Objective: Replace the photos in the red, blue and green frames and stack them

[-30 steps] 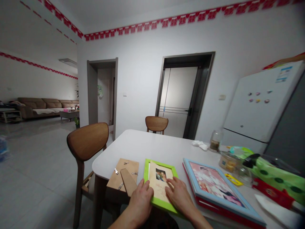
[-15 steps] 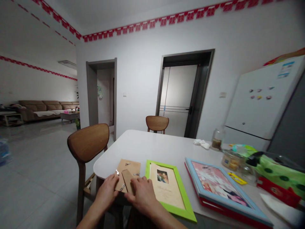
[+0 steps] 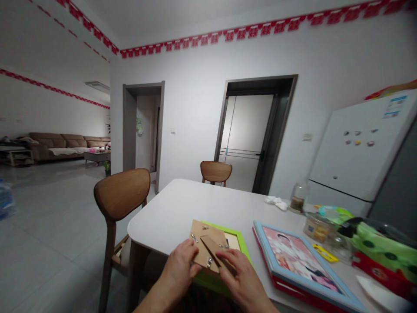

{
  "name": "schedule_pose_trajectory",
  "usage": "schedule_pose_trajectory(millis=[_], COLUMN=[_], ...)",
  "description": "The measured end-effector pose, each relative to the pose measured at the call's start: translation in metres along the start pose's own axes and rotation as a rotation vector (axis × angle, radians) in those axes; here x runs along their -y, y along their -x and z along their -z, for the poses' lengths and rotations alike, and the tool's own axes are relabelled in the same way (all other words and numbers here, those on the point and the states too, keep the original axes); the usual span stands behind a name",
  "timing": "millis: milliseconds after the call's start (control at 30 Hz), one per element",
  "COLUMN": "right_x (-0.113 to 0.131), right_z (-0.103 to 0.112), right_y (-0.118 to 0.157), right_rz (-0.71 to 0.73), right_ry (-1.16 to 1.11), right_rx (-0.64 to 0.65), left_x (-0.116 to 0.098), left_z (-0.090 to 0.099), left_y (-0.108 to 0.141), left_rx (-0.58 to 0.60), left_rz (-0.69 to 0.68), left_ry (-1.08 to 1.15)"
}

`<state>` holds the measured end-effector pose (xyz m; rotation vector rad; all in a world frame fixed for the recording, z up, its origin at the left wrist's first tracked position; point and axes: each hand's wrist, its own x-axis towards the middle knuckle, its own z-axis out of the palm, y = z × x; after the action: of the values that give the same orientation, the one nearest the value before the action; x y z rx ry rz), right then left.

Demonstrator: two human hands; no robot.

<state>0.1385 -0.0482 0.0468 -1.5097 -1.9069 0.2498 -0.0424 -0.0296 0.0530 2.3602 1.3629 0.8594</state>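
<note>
Both my hands hold a brown picture-frame backing board (image 3: 213, 234), with small metal clips near its edges and a flap-like stand leg (image 3: 211, 245) tilted up from its middle. My left hand (image 3: 182, 265) grips the board's left edge, thumb below and fingers on top. On the other side, my right hand (image 3: 243, 274) is closed around the lower right part, by the leg. Under the board lies a lime green picture frame (image 3: 243, 243), mostly covered; a strip of its cream mount shows at the right. Whether board and frame touch cannot be made out.
To the right, a light blue framed picture (image 3: 302, 261) rests on a red one. Beyond are a food jar (image 3: 317, 228), a glass jar (image 3: 298, 200), crumpled tissue (image 3: 276, 202) and a green spotted bag (image 3: 381, 239). A wooden chair (image 3: 124, 193) stands left of the white table (image 3: 182, 200).
My hands have carried the backing board rightward from beside the green frame to over it. The board now hides most of the frame and its small photo.
</note>
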Motion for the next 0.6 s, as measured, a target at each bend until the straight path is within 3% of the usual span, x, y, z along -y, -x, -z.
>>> schedule_pose_trajectory(millis=[167,367,600], right_x=[-0.044,-0.06,-0.068], right_z=[0.014,-0.002,-0.009], right_y=[0.015,0.006,0.009], right_rz=[-0.085,-0.054,-0.009], right_ry=[0.077,0.182,0.286], right_rx=[0.031,0.01,0.03], left_x=[-0.024,-0.015,-0.001], left_z=[-0.028,-0.039,-0.047], left_y=[-0.01,-0.015,-0.005], left_rx=[0.143,0.236,0.193], left_rz=[-0.077,-0.043,-0.135], left_ry=[-0.034,-0.181,-0.122])
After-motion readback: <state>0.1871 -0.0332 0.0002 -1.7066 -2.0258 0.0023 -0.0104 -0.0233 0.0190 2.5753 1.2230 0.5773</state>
